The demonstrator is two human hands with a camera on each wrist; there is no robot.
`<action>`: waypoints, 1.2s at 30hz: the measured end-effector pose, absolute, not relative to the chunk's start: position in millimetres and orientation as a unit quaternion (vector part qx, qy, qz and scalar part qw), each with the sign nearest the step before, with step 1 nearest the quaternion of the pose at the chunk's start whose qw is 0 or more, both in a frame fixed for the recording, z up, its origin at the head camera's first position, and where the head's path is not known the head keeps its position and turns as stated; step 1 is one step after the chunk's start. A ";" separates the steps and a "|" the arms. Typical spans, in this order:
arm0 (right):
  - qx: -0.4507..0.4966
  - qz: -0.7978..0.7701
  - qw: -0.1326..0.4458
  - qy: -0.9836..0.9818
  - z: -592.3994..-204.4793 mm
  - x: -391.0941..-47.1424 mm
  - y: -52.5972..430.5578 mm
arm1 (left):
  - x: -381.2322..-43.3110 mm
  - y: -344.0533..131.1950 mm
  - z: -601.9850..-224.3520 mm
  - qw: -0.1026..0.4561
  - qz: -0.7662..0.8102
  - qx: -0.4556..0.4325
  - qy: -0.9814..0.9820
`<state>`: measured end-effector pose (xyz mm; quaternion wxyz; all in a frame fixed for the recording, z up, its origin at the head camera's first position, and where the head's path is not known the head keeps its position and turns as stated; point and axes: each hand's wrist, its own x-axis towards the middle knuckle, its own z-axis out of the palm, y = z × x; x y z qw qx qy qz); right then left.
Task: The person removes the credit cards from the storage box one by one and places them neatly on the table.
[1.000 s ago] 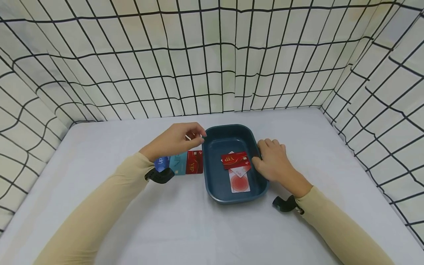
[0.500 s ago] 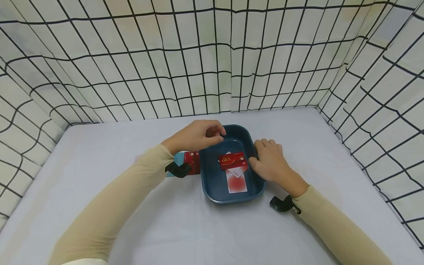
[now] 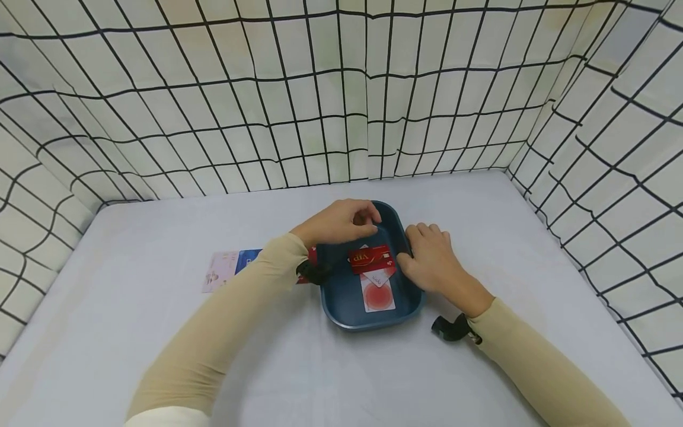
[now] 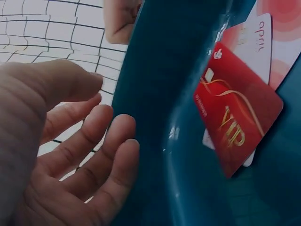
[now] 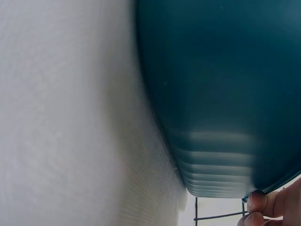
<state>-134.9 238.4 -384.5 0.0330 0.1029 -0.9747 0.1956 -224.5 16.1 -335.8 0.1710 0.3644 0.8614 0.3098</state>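
A row of cards (image 3: 246,258) lies partly behind a sleeve (image 3: 229,320) at nine o'clock from a blue tray (image 3: 341,305). The left hand (image 3: 341,222), fingers loosely curved and thumb apart, hovers over its eleven o'clock side; a red VIP card (image 3: 372,259) overlaps pale cards (image 3: 377,298) at centre; the right hand (image 3: 434,261) grips the tray at three o'clock.

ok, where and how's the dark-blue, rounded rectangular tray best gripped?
Probably pinch the tray by its rim along the right long side, coming from the right: the wall stands raised there and the right hand holds it, while a flat red card lies beside the left wall.
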 end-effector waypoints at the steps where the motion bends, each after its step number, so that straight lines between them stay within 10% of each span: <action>1: 0.103 0.195 0.033 -0.975 -384.5 -135.1 238.3 | -224.9 17.2 -338.2 0.175 0.306 0.365 0.862; 36: 0.100 0.194 0.036 -0.975 -385.6 -134.7 237.7 | -229.1 27.2 -372.4 0.281 0.318 0.340 0.839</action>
